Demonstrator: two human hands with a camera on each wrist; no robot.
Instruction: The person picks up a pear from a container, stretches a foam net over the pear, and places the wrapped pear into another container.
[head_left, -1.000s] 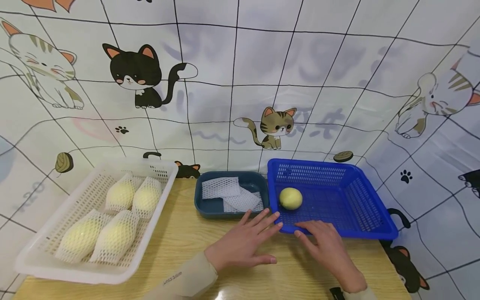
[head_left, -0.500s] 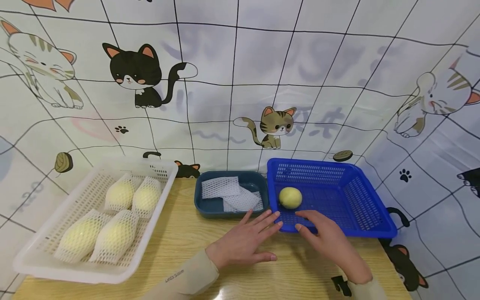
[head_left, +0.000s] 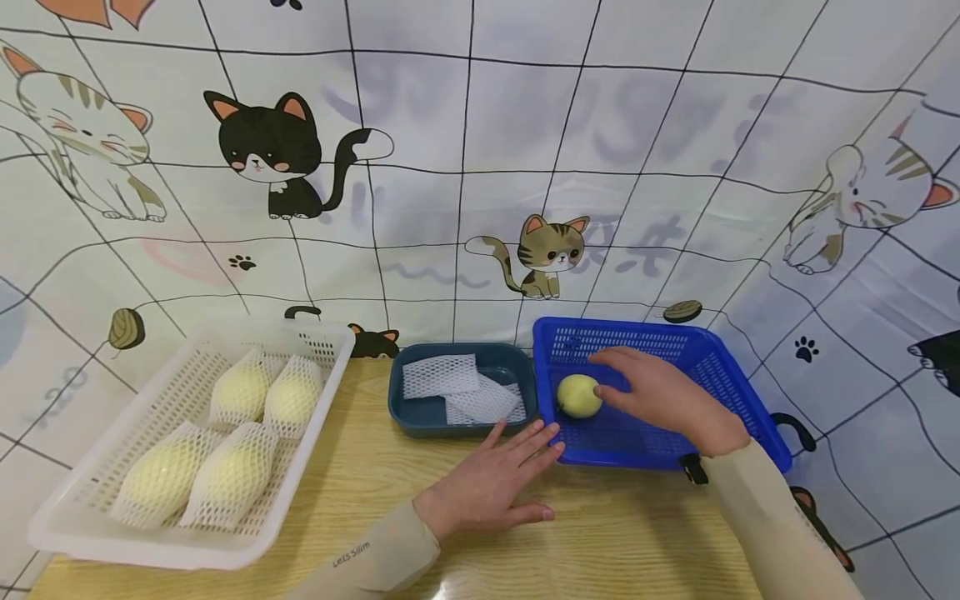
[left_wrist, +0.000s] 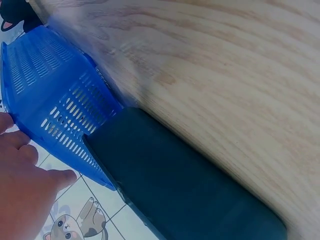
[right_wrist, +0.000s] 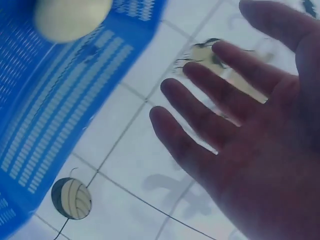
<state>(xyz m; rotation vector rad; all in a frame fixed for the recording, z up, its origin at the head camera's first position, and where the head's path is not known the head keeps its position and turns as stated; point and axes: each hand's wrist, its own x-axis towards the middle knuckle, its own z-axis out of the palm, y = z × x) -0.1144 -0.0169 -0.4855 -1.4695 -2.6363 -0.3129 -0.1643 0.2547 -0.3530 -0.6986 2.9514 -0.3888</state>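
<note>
A round, pale yellow-green fruit (head_left: 579, 396) sits at the left side of the blue basket (head_left: 645, 459). Over that basket, my right hand (head_left: 663, 392) reaches toward the fruit, thumb close to its right side. In the right wrist view the right hand's fingers (right_wrist: 197, 132) are spread and hold nothing; the fruit (right_wrist: 72, 17) appears apart from them. My left hand (head_left: 487, 487) is palm down with fingers extended, the tips near the teal tray (head_left: 427, 429) and the basket's front left corner. White foam net sleeves (head_left: 483, 398) lie in that tray.
On the left stands a white basket (head_left: 281, 500) with several pale fruits in foam nets (head_left: 232, 475). The wooden table (head_left: 345, 467) shows between the containers. Behind and beside it hangs a sheet printed with cats (head_left: 551, 254).
My right hand has risen from the blue basket's front rim and moved forward over the basket, up to the fruit. The left hand and the fruit have stayed in place.
</note>
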